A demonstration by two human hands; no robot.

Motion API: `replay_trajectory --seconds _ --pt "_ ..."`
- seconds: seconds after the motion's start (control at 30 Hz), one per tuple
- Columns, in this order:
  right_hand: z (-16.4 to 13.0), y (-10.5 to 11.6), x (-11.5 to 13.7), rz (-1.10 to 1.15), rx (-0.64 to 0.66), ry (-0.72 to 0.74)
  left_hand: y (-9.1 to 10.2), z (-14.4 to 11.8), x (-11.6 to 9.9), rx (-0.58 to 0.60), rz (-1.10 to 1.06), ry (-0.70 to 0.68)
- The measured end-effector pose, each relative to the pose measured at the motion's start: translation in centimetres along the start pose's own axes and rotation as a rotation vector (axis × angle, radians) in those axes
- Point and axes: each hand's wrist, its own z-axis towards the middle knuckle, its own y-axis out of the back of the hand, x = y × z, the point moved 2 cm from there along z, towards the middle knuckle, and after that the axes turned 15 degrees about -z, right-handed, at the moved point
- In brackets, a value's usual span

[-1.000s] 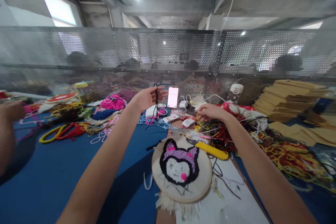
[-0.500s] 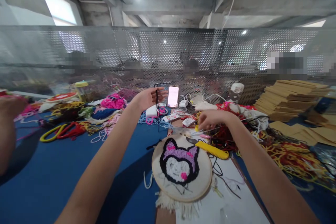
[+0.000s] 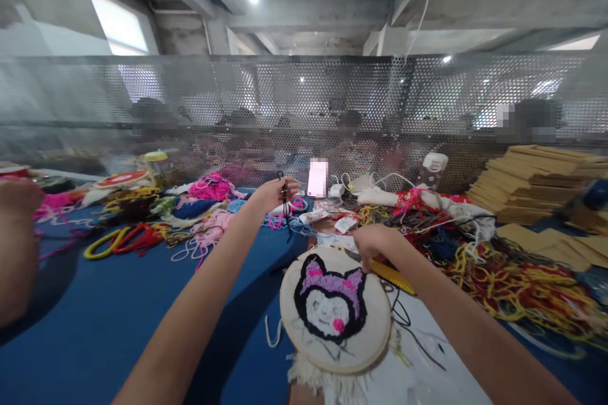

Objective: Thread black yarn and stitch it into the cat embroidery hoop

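Left hand (image 3: 275, 193): raised over the middle of the desk, fingers pinched on a strand of black yarn (image 3: 285, 209) that hangs down, as a second ago.
Right hand (image 3: 375, 243): has dropped from the far clutter to the hoop's far rim, curled on the yellow tool (image 3: 392, 277); actual hold unclear.
Embroidery hoop (image 3: 335, 310): near desk edge, flat; black-outlined cat face, purple ears, pink spot.
Yarn tangle (image 3: 513, 278): right side.
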Motion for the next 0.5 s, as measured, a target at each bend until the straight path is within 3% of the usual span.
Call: replay_trajectory --seconds 0.07,0.13,0.3,0.5 --pt "-0.6 1.1 -0.7 -0.009 0.116 0.059 0.0 0.2 0.7 0.013 0.023 0.022" --pt "-1.2 2.6 -1.3 0.007 0.115 0.121 -0.4 0.4 1.5 0.041 0.05 0.053" --pt "-1.6 5.4 -1.2 0.038 -0.197 0.163 -2.3 0.4 3.6 0.136 0.137 0.132" --pt "-0.7 4.9 0.5 -0.105 -0.435 0.142 -4.2 -0.4 4.8 0.19 0.331 0.07"
